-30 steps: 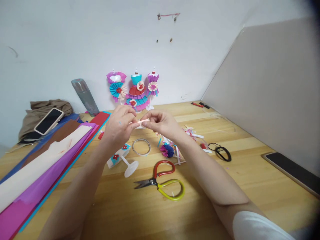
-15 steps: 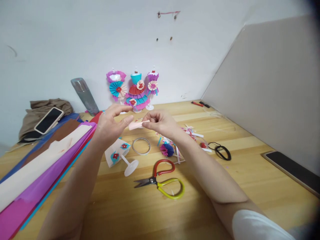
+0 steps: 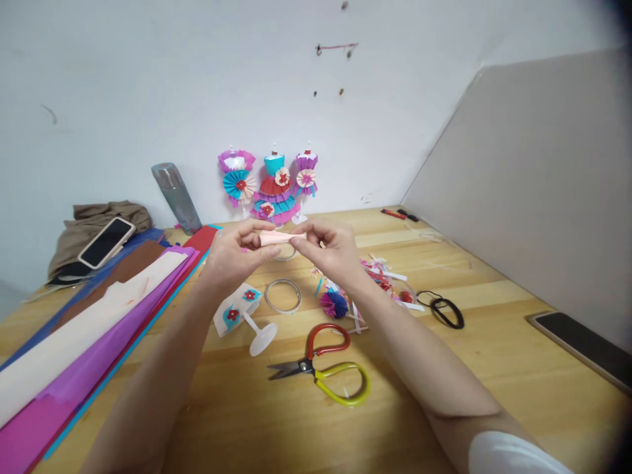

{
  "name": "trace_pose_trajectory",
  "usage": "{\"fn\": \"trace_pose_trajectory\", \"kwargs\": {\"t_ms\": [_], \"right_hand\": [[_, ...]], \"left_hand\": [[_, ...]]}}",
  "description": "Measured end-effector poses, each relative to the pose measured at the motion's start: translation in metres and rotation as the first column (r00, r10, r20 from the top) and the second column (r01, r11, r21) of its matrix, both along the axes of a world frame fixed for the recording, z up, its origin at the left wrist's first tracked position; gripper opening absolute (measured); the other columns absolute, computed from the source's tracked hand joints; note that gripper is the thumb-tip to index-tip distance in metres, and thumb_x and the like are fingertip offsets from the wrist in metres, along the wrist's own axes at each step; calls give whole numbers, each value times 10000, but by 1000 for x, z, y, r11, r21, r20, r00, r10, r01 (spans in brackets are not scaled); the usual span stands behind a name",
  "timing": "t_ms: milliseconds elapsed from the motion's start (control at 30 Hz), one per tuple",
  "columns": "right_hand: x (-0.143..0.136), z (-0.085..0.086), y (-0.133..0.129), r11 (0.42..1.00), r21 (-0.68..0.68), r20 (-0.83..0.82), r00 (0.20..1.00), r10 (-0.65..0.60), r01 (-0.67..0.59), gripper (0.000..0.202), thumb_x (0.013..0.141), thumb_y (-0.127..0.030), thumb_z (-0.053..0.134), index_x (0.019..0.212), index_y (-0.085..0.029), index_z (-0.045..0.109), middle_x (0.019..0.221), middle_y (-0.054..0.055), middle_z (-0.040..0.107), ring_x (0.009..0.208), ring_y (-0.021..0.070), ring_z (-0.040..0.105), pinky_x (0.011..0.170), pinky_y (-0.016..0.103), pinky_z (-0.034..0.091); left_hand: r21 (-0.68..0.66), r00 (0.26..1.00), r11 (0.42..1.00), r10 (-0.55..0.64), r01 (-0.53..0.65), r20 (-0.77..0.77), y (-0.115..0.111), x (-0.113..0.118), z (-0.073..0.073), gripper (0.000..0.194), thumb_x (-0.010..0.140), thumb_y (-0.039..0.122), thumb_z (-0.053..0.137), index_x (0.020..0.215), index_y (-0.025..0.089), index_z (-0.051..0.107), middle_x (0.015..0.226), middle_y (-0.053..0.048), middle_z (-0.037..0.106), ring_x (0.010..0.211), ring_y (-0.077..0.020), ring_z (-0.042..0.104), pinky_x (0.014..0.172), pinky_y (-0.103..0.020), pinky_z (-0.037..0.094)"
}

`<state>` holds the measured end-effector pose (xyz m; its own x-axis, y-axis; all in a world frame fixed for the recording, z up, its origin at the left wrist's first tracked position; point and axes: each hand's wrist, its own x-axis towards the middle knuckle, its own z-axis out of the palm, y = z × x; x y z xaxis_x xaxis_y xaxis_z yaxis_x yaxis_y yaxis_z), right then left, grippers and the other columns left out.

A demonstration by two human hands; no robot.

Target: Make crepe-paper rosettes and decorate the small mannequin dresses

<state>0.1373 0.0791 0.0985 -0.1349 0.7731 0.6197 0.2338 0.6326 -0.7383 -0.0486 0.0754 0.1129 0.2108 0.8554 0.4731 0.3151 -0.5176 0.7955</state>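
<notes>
A small pale pink strip of folded paper (image 3: pixel 275 237) is stretched between my hands above the table. My left hand (image 3: pixel 240 250) pinches its left end between thumb and fingers. At the other end, the thumb and fingers of my right hand (image 3: pixel 330 249) are closed on the paper. Below lies a white stand (image 3: pixel 260 336) tipped on its side, with a pale paper skirt bearing red flowers (image 3: pixel 241 308). Silver bangles (image 3: pixel 283 296) rest beside it. Nearer to me are scissors (image 3: pixel 316 365) with one red and one yellow handle, blades apart.
Three miniature dress forms in paper dresses (image 3: pixel 274 187) stand by the wall. Coloured paper sheets (image 3: pixel 99 329) cover the left side, near a phone (image 3: pixel 106 242) and a bottle (image 3: pixel 176 197). Paper scraps (image 3: pixel 380 273), a black cord (image 3: pixel 447 313) and another phone (image 3: pixel 582 345) lie right.
My left hand has come in and closed on the left end of the pink paper, having been apart from it. The view has tilted slightly upward.
</notes>
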Motion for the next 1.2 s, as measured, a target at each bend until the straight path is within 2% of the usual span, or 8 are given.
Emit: {"fn": "trace_pose_trajectory", "kwargs": {"t_ms": [167,367,567,833,1033,1200], "right_hand": [[-1,-1,3,998,-58,-47,999,3,-5,157,750,-322,628,743,-167,657,470,-87,345,444,69,296,478,235,244],[-2,-1,3,996,-76,-99,994,41,-49,179,735,-331,643,733,-153,660,456,-89,357,430,63,297,463,230,234],[-2,-1,3,979,-161,-161,982,99,-125,186,722,-345,673,739,-161,646,455,-95,356,425,57,300,456,229,234],[-3,0,4,921,-262,-288,934,211,-289,245,682,-333,717,839,-156,656,477,-82,498,427,64,422,439,212,311],[-3,1,5,901,-309,-345,919,190,-303,219,663,-338,738,726,-159,628,505,-47,584,437,67,489,456,212,397],[-2,1,5,876,-384,-335,928,163,-293,240,644,-343,765,702,-157,624,478,-46,577,417,66,484,425,199,390]], "left_hand": [[-145,980,989,-2,31,198,-5,10,-4,330,649,273,781,939,155,677,776,-44,747,694,-160,683,657,-265,530],[-183,942,983,33,30,334,-7,14,2,313,580,240,820,845,136,691,700,-27,732,624,-135,681,632,-229,545],[-170,938,985,32,28,344,-7,13,2,237,591,269,823,748,141,699,614,-13,704,533,-131,655,573,-238,541],[-147,944,989,50,-2,327,-2,10,0,152,651,239,772,747,139,710,552,-4,688,535,-125,654,611,-232,531],[-272,937,962,72,25,342,-2,10,1,216,608,258,798,748,123,703,549,-13,681,480,-115,620,548,-227,514],[-361,930,930,66,74,362,-1,10,0,253,569,282,813,709,119,681,539,-14,663,419,-103,568,466,-222,477]]}}
